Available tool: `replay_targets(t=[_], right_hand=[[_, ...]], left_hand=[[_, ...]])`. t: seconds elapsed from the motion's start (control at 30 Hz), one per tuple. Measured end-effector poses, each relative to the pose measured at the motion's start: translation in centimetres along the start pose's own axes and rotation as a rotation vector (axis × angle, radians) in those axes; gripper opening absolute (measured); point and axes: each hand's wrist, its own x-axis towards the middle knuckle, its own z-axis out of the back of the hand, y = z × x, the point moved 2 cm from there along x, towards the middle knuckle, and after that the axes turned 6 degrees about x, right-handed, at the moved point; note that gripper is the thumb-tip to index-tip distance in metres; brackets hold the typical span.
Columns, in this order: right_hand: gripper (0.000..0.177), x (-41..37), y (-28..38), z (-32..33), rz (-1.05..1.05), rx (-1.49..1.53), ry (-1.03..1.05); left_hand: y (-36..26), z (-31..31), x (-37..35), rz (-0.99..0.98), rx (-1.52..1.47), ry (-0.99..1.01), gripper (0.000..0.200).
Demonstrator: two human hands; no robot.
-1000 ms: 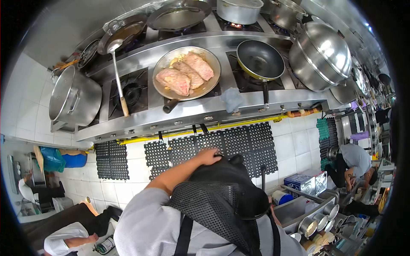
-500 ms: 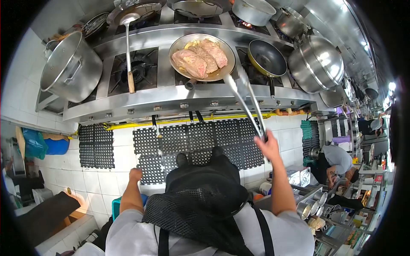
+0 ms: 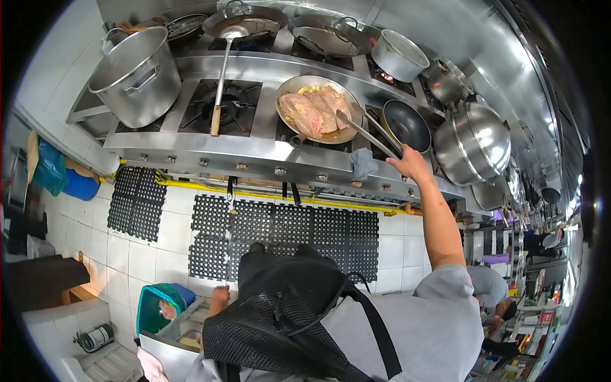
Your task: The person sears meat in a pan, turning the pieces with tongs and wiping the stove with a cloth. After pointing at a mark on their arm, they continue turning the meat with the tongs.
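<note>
Several pieces of browned meat [image 3: 316,109] lie in a pan [image 3: 284,91] on the stove, with yellowish bits around them. My right hand [image 3: 409,163] is closed around the handle end of long metal tongs [image 3: 375,135]. Their tips are spread at the pan's right side, one by the meat's edge and the other near the rim. Low beside my body, away from the stove, is my left hand [image 3: 221,295]; its fingers look curled, and nothing shows in them. A grey cloth [image 3: 363,164] hangs on the stove's front edge, just left of the tongs hand.
A tall pot [image 3: 137,83] stands left, near a long-handled ladle [image 3: 220,83] lying over a burner. Right of the meat are a black pan [image 3: 407,127] and a domed steel vessel [image 3: 472,143]. More pans line the back. Behind me are a teal bin [image 3: 147,309] and a bent-over person [image 3: 491,286].
My right hand has moved up toward the stove with the tongs, whose tips are now over the pan's right side. The view has shifted and turned; the cloth now shows.
</note>
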Motion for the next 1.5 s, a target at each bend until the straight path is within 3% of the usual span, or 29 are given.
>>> replay_targets(t=[0.03,0.13,0.2,0.27,0.3,0.33,0.37,0.4,0.43,0.47,0.57,0.63,0.7,0.8,0.87,0.97,1.13,1.23,1.37,1.4,1.43,1.5], right_hand=[[0.068,0.3,0.1,0.3,0.009,0.001,0.0],[0.069,2.0,-0.1,0.1,-0.02,-0.097,0.133],[0.069,3.0,-0.6,-0.2,-0.005,-0.106,0.136],[0.065,3.7,-1.2,-0.7,0.029,-0.095,0.115],[0.063,4.4,-1.7,-1.1,0.065,-0.108,0.118],[0.061,4.2,-1.8,-1.0,0.086,-0.057,0.148],[0.061,4.0,-1.8,-1.3,0.138,-0.034,0.13],[0.061,3.6,-1.7,-1.4,0.13,-0.056,0.137],[0.063,4.1,-2.8,-2.0,0.204,-0.047,0.121],[0.066,3.8,-2.7,-2.0,0.202,-0.082,0.123],[0.065,3.3,-2.2,-2.3,0.233,-0.182,0.045],[0.067,2.8,-1.6,-1.2,0.139,-0.228,0.089],[0.06,2.8,-1.7,-1.4,0.159,-0.249,0.064],[0.059,1.9,-1.5,-0.3,0.147,-0.224,0.036],[0.057,0.9,-0.5,0.2,0.13,-0.207,0.032],[0.059,0.6,-2.5,-0.6,0.197,-0.023,-0.049],[0.055,-0.6,-1.2,-0.2,0.141,0.138,-0.018],[0.049,-0.7,-0.8,-0.8,0.139,0.27,-0.033],[0.052,-1.6,1.6,-1.3,0.22,0.346,-0.002],[0.055,-3.9,5.3,0.2,0.055,0.345,0.062],[0.054,-2.8,3.6,-1.1,0.213,0.365,-0.031],[0.058,-2.5,3.3,-1.8,0.186,0.309,-0.053]], left_hand=[[0.9,-0.4,-0.7,-0.071,0.015,0.047,0.03],[2.9,-1.3,-4.9,-0.001,0.226,-0.031,0.027],[3.1,-1.8,-6.2,-0.073,0.398,-0.115,0.025],[2.3,-1.9,-6.4,-0.283,0.76,-0.301,0.023],[0.1,-1.7,-6.5,-0.358,0.953,-0.489,0.022],[2.8,-2.0,-6.6,-0.486,0.934,-0.526,0.012],[3.3,-2.0,-5.6,-0.33,0.85,-0.235,0.014],[2.1,-2.6,-4.7,-0.303,0.689,-0.443,0.016],[3.5,-3.6,-2.4,0.072,0.108,-0.307,0.025],[-0.9,-3.0,-3.5,0.371,-0.374,-0.301,0.032],[-5.0,-3.3,-2.7,0.291,-0.334,-0.402,0.044],[-6.7,-3.7,-2.7,0.298,-0.272,-0.445,0.04],[-9.1,-3.7,-4.1,0.343,-0.436,-0.376,0.035],[-7.3,-6.1,-3.8,0.33,-0.433,-0.315,0.032],[-7.3,-5.7,-7.0,0.475,-0.522,-0.269,0.034],[1.6,-8.6,-6.4,0.445,-0.301,-0.226,0.036],[1.3,-5.3,-7.9,0.565,-0.399,-0.251,0.04],[2.3,-3.9,-5.2,0.471,-0.196,-0.239,0.04],[-0.4,0.0,-2.3,0.448,-0.393,-0.278,0.039],[-2.1,1.1,-1.2,0.446,-0.441,-0.268,0.038],[-3.1,2.2,-0.4,0.428,-0.484,-0.26,0.036],[-3.8,3.9,0.9,0.392,-0.496,-0.252,0.03]])
